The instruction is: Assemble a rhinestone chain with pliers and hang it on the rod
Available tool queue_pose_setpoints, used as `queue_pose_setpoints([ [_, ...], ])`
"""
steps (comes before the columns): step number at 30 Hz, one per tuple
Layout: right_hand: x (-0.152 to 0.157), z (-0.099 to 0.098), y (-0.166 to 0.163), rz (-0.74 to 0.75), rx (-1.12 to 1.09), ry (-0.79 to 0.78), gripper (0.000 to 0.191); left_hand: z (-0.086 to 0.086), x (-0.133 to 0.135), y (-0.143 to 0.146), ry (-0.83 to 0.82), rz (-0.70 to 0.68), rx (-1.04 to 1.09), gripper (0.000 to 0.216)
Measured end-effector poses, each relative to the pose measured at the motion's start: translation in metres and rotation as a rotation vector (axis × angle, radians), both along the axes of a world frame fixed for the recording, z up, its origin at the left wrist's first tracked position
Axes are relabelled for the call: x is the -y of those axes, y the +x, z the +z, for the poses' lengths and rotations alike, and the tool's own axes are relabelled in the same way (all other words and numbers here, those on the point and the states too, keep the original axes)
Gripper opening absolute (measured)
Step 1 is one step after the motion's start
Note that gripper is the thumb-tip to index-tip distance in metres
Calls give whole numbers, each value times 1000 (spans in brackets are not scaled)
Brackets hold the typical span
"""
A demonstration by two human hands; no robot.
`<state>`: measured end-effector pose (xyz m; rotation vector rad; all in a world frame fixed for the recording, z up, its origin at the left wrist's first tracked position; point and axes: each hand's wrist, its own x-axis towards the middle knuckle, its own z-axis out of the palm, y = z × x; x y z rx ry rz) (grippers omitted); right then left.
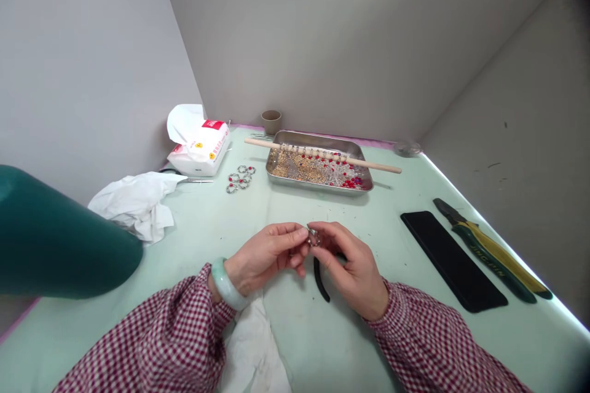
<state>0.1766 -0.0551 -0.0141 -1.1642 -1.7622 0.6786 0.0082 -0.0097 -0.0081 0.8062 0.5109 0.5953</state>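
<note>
Metal tray [276, 179] w/ beads, dowel [378, 164], cup [271, 121], pliers [493, 256], tissue pack [200, 148].

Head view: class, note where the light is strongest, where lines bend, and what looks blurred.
Head view: brightest along the table edge at right, a glowing strip beside the pliers; wall and table edges bow outward, wide-angle distortion; the teal shape at left is close and soft; the small beaded piece between both hands' fingers is too tiny to resolve.

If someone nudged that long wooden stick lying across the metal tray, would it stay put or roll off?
The wooden stick looks round and thin, so it would probably roll along the rims of the metal tray. It appears light and stiff, likely lifting in one piece. Small beaded rings seem threaded on it; they might slide if it tilts.
</note>
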Motion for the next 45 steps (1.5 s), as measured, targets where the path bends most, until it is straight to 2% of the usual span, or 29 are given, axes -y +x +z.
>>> queue_pose_setpoints([
  [4,-2,-1,3,-97,-116,-60,27,6,0,-1,-15,117,69,24],
  [7,-3,0,2,-80,-126,-69,27,12,0,-2,-59,171,132,27],
  [16,0,-3,-2,-40,-117,-44,28,13,3,-2,-79,97,240,34],
  [20,0,-7,-3,-55,-212,-109,27,13,5,0,-34,49,283,37],
  [24,0,-8,-3,-48,-251,-141,25,13,6,1,-4,88,262,34],
  [29,0,-5,-5,-64,-98,-6,26,8,3,1,12,190,59,22],
  [34,-2,-6,-6,-63,32,94,23,7,4,2,109,129,-120,15],
  [38,-5,-4,0,-97,215,110,42,8,1,0,124,167,-142,17],
  [41,-1,2,6,-185,502,72,51,8,-3,-5,152,212,-126,17],
  [45,13,6,2,-219,783,-62,33,5,-7,-8,185,221,-124,17],
])
